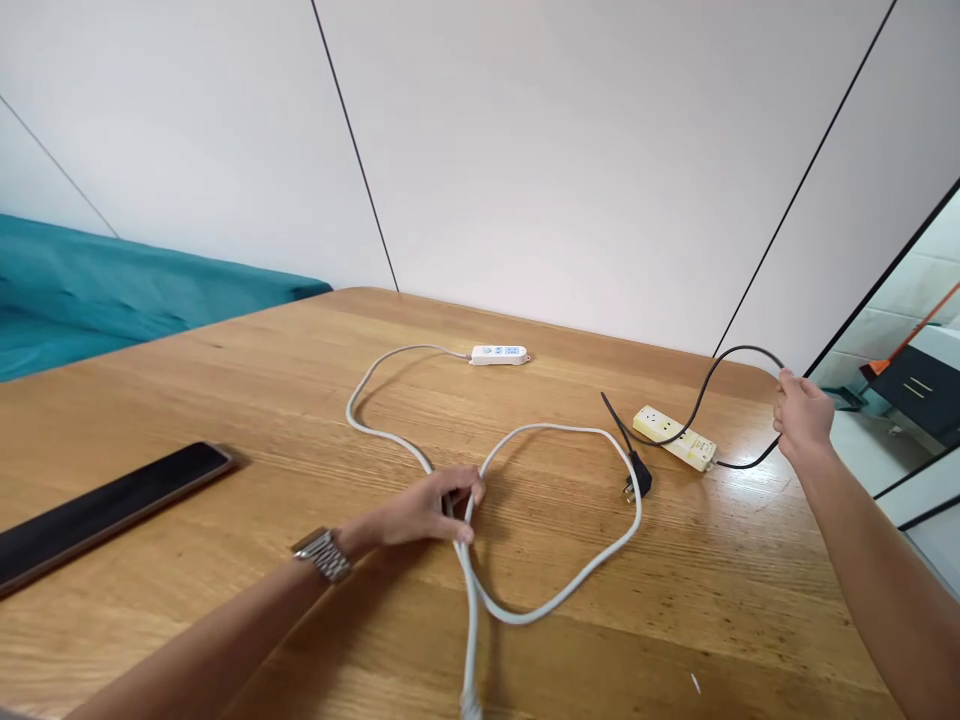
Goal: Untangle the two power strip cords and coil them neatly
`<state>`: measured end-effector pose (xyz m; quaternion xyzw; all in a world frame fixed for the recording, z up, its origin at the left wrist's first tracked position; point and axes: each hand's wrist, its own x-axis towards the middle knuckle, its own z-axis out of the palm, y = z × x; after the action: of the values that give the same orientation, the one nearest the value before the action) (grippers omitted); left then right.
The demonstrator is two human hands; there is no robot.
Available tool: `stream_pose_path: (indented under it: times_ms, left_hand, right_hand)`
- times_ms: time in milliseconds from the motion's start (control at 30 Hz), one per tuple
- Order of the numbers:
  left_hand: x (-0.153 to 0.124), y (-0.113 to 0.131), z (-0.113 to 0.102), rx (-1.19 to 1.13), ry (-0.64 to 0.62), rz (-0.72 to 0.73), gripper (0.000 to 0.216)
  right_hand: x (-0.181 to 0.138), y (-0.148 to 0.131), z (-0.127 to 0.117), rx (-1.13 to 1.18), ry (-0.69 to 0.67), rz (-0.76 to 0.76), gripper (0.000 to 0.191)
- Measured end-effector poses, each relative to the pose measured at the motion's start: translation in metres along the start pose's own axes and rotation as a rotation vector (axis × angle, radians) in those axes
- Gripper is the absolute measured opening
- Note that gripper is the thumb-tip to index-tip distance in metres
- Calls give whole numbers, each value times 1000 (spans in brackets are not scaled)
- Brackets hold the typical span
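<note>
My left hand (431, 508) rests on the wooden table (225, 400), its fingers closed around a white cord (570, 582) where the cord crosses itself in a loop. That cord runs back to a white power strip (499, 354) near the far edge. My right hand (802, 415) is raised at the table's right edge and pinches a black cord (709, 375). The black cord arcs from a yellowish power strip (673, 437) to a black plug (639, 476) lying on the table. A metal watch (324, 553) sits on my left wrist.
A long dark flat bar (105, 510) lies at the left of the table. Teal fabric (97, 290) lies beyond the table's left corner. A white panelled wall stands behind. At the right, a dark-framed opening shows a tiled room.
</note>
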<state>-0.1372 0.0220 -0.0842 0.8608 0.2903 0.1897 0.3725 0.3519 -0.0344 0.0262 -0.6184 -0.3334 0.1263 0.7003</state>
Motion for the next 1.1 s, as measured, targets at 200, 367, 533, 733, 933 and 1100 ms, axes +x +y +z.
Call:
stream_pose_path:
  times_ms: [200,367,533,733,933,1100]
  left_hand:
    - [23,-55,-53,167,407,-261,46]
    - [33,-82,-91,385,699,-413,40]
    - [39,-79,-105,710,960,-376,36]
    - [89,-11,-33,808,482,3,36]
    - [158,59,77,896,-1,479,26]
    - [167,90,90,338,129,449,18]
  right_hand:
    - [-25,-38,8,288,75,56,39]
    - [-39,-44,-8,348,-29,81,36]
    - [-55,-20,-46,160,-180,62,35]
    - [-68,9,-88,-4,-188,90,39]
    - [-57,13,-103,-162,-85,157,42]
    - [-73,-6,-87,-473,208,-246,47]
